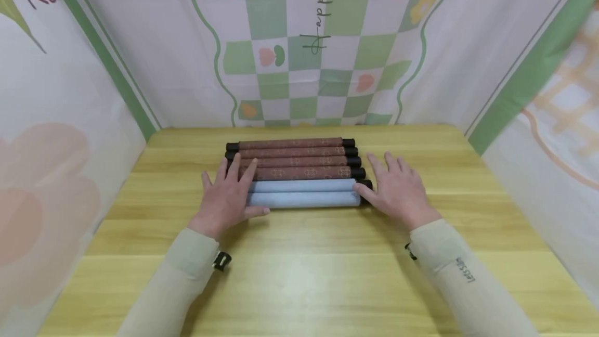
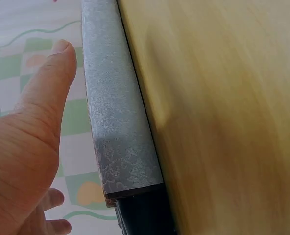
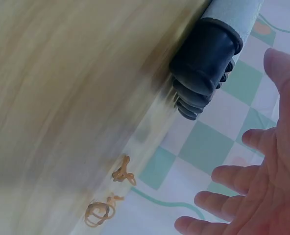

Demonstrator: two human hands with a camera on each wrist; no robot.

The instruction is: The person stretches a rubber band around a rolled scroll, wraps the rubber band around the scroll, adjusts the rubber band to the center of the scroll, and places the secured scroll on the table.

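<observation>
**Guide the six rolls (image 1: 301, 173) evenly, from both ends**

The rolls lie side by side, close together, across the far part of the table (image 1: 299, 274). Nearest to you are two light blue rolls (image 1: 304, 200); behind them are four brown patterned rolls (image 1: 299, 161). Black end caps (image 3: 204, 56) stick out at the ends, and in the right wrist view those on the right make a nearly straight line.

Your left hand (image 1: 224, 199) is over the left ends, with the fingers straight and spread. Your right hand (image 1: 400, 191) is beside the right ends, also with straight, separated fingers, and its thumb is at the blue rolls. Neither hand grips anything; whether the fingertips touch the rolls, I cannot tell.

I judge that the step in hand is to straighten the row. For this, flat and relaxed fingers serve you well. Push lightly and equally from both sides, and prefer the caps to the fabric, which could wrinkle. Too much pressure from above may make a round roll slip away.

Farther out, the right wrist view shows orange-brown bands (image 3: 124, 175) on the table; please keep your fingers free of them. Behind the table hangs a checked cloth (image 1: 304, 85).
</observation>
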